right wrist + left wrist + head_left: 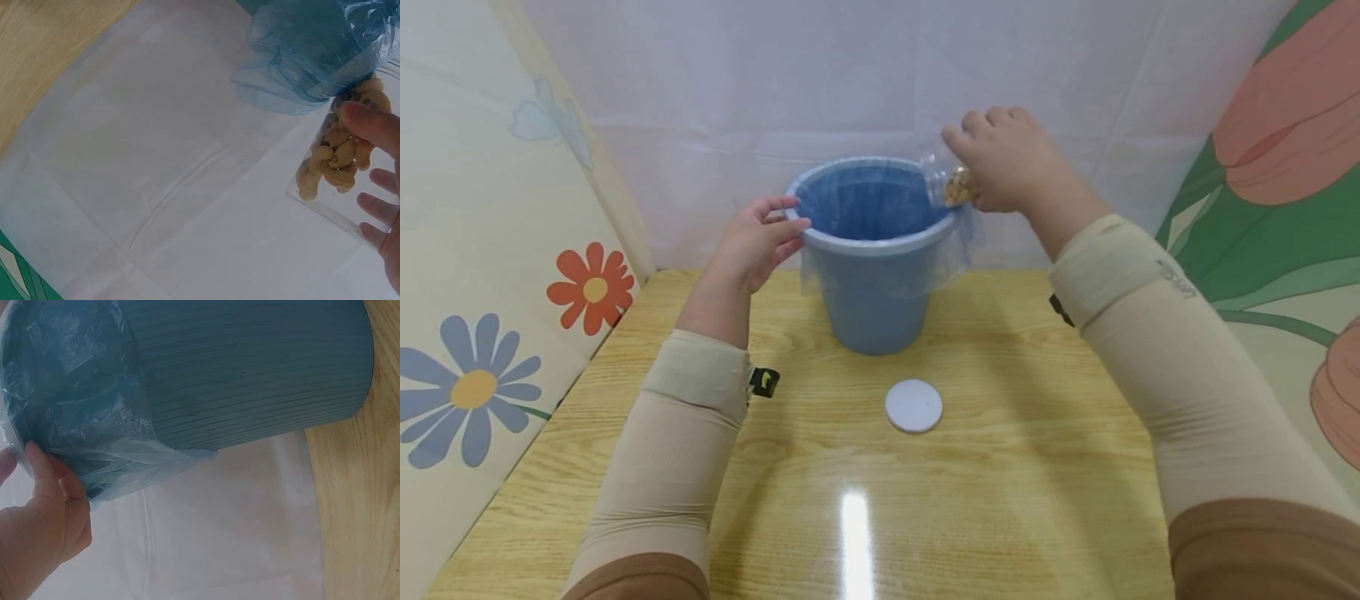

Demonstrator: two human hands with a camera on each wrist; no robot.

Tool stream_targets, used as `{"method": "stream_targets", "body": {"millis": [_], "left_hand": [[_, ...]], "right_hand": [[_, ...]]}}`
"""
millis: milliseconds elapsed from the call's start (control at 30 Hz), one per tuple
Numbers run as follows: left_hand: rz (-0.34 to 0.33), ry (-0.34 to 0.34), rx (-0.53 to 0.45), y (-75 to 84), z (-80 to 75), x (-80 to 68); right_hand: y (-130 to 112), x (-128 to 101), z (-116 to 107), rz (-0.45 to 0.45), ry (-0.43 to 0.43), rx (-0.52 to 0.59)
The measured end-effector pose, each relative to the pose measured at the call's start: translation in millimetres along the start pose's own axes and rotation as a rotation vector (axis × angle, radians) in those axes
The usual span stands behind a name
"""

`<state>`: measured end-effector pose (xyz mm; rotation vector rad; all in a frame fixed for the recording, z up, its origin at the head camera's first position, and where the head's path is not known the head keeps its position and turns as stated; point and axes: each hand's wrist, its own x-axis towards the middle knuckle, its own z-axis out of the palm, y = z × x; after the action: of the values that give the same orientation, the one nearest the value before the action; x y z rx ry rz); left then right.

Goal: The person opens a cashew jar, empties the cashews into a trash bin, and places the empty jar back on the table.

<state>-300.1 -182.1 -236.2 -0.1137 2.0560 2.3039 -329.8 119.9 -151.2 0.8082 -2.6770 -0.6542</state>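
A blue trash can with a thin clear blue plastic bag folded over its rim stands on the table. My left hand holds the can's left rim, with the thumb and fingers on either side of it. On the right, my right hand grips a clear jar, tilted with its mouth at the can's right rim. Curved tan nuts that look like cashews, with some dark pieces among them, lie along the jar's lower side. The bag overlaps the jar's mouth in the right wrist view.
A round white lid lies flat on the wooden table in front of the can. Close behind the can hangs a pale cloth backdrop. Flower-printed panels flank the table.
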Motion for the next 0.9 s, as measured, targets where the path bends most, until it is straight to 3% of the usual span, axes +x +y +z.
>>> {"method": "stream_targets", "body": {"millis": [900], "left_hand": [[0.002, 0.005, 0.012, 0.2, 2.4, 2.7]], "right_hand": [[-2.3, -1.5, -1.3, -0.072, 0.086, -0.076]]}}
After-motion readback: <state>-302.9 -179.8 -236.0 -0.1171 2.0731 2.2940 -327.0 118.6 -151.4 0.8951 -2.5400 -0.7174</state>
